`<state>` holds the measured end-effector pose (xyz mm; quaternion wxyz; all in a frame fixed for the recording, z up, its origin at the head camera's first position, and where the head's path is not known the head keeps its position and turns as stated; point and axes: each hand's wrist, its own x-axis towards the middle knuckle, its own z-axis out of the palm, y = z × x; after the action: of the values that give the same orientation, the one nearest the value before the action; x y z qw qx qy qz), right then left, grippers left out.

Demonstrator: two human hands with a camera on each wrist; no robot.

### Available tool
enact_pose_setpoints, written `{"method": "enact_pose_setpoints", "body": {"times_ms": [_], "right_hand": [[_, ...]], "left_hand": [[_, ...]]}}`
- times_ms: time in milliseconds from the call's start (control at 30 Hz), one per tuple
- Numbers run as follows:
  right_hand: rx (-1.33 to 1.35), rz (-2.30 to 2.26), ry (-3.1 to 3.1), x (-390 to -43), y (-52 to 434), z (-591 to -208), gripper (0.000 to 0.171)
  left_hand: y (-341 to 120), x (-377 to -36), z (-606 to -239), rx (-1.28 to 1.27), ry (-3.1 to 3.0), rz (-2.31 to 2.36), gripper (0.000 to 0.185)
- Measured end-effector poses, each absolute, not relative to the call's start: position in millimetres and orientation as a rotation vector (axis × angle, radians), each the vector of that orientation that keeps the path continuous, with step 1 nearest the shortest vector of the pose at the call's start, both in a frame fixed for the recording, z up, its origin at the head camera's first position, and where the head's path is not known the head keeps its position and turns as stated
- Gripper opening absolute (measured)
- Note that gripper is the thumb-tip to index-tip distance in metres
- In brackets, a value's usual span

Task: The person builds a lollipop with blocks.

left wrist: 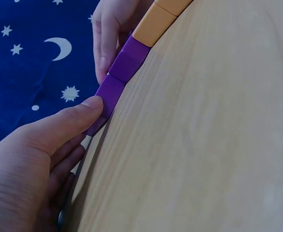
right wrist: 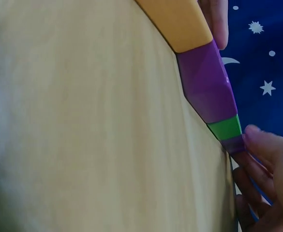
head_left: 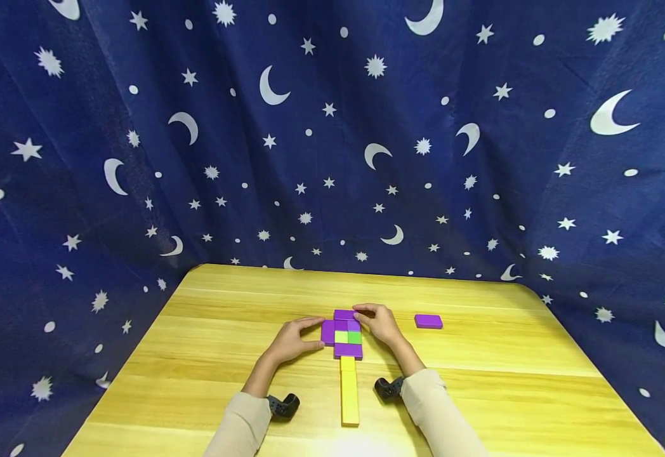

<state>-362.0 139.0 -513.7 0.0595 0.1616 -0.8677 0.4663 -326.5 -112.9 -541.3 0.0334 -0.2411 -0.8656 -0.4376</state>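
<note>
Your left hand rests on the counter against the left side of the block cluster, its thumb pressing the edge of a purple block and the other fingers lying fairly straight beside it. Your right hand curls over the cluster's far right corner, fingertips touching the purple piece next to the green block. The cluster sits near the middle of the counter: purple blocks around a yellow-green and a green square. A long yellow bar runs from its near edge towards you. A single purple block lies apart to the right.
</note>
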Motion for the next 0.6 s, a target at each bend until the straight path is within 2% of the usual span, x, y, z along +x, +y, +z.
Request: {"method": "enact_pose_setpoints", "body": {"times_ms": [600], "right_hand": [[0.511,1.383,-2.647,-361.4,141.1,-514.1,0.019]], "left_hand": [[-112.5,-326.5,-539.6,-0.751,-2.662,-1.347,0.062]]}}
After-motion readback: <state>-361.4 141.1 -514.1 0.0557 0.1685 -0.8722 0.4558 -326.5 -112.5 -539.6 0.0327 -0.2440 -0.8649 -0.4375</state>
